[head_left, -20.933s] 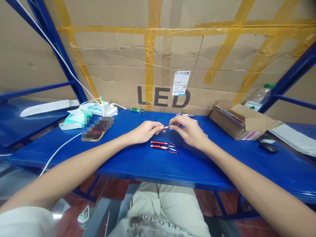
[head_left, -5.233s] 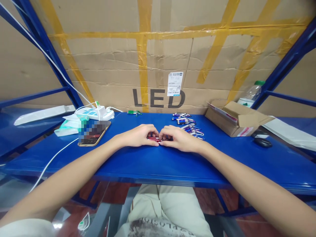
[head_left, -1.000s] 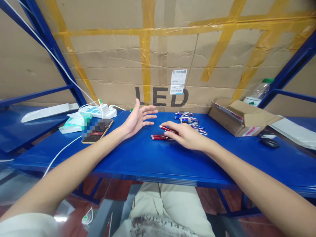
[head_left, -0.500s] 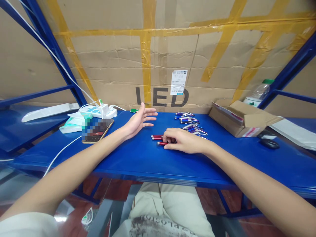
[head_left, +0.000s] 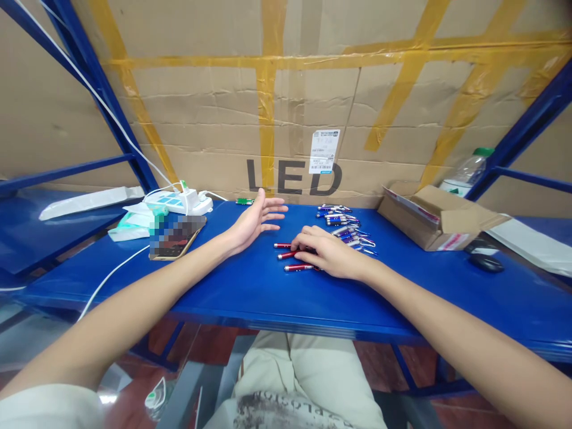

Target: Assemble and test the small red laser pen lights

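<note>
Your pale trousers show below the front edge of the blue worktop. Nearest you on it lies the near red tube, its right end beside your right hand. The fingers of that hand curl down over the middle red tube and the far red tube, which lie just beyond — touching, though you can't tell from here whether either is gripped. Your left hand is open, fingers spread, palm turned toward the right, holding nothing. Left of that forearm is the phone, its screen partly blurred; far to your right sits the black mouse. Just past your right hand lie the blue tubes — several, clustered — and behind your left, the green tube. Cardboard marked "LED" stands behind everything.
</note>
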`<action>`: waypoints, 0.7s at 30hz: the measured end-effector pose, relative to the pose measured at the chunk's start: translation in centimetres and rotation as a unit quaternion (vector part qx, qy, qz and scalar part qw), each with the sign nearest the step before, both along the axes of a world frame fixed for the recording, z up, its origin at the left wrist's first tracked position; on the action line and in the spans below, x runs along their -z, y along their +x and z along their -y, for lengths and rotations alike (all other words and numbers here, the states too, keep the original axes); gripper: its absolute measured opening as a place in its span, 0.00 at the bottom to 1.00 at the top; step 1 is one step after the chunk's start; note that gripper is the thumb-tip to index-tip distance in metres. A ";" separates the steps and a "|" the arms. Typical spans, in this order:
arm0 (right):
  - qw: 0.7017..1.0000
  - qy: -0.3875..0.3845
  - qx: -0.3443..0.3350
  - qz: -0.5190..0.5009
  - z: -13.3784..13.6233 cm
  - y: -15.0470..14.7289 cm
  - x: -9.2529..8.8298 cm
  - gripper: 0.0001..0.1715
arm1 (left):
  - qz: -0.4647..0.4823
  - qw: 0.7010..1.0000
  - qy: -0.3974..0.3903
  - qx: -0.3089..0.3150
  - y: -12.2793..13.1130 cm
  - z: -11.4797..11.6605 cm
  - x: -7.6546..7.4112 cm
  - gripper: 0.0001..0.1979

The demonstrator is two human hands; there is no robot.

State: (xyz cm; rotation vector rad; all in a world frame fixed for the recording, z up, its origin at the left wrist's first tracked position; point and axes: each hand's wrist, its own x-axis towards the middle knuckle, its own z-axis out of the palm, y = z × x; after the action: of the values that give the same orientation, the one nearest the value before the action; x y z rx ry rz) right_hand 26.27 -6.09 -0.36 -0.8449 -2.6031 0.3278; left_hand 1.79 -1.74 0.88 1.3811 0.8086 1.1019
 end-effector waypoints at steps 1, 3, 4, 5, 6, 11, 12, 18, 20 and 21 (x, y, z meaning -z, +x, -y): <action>1.000 -0.001 0.001 0.002 0.0 0.0 0.0 0.12 | 0.001 1.000 -0.001 -0.003 0.0 0.0 0.0 0.37; 1.000 0.002 0.002 0.008 0.0 0.0 0.1 0.12 | 0.004 1.000 -0.002 -0.011 0.0 0.0 -0.2 0.37; 1.000 0.006 0.001 0.013 0.0 0.0 0.1 0.12 | 0.007 1.000 -0.002 -0.015 0.0 0.0 -0.2 0.37; 1.000 0.009 -0.001 0.020 0.0 0.0 0.1 0.12 | 0.009 1.000 -0.001 -0.017 -0.1 0.0 -0.3 0.37; 1.000 0.014 -0.001 0.025 0.0 0.0 0.1 0.12 | 0.011 1.000 -0.001 -0.018 -0.1 0.0 -0.3 0.37; 0.999 0.028 0.017 -0.012 0.2 0.1 -0.2 0.12 | 0.017 1.000 -0.002 -0.026 0.0 0.1 -0.5 0.37; 0.999 0.024 0.027 -0.038 0.2 0.1 -0.3 0.11 | 0.019 0.999 -0.001 -0.029 0.0 0.1 -0.6 0.37; 0.978 -0.027 0.073 -0.192 0.3 0.1 -1.0 0.10 | 0.042 0.998 0.008 -0.040 -0.4 -0.2 -0.9 0.37; 0.974 -0.045 0.088 -0.204 0.4 0.1 -1.1 0.13 | 0.054 0.998 0.010 -0.030 -0.6 -0.2 -1.0 0.38; 0.972 -0.058 0.099 -0.203 0.5 0.1 -1.1 0.15 | 0.062 0.998 0.009 -0.018 -0.6 -0.1 -1.0 0.38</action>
State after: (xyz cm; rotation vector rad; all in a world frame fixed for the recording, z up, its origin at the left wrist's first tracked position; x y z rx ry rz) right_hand 26.36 -6.60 0.76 -0.9551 -2.1198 0.5374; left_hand 1.16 -1.64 1.90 1.3046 0.7382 1.2131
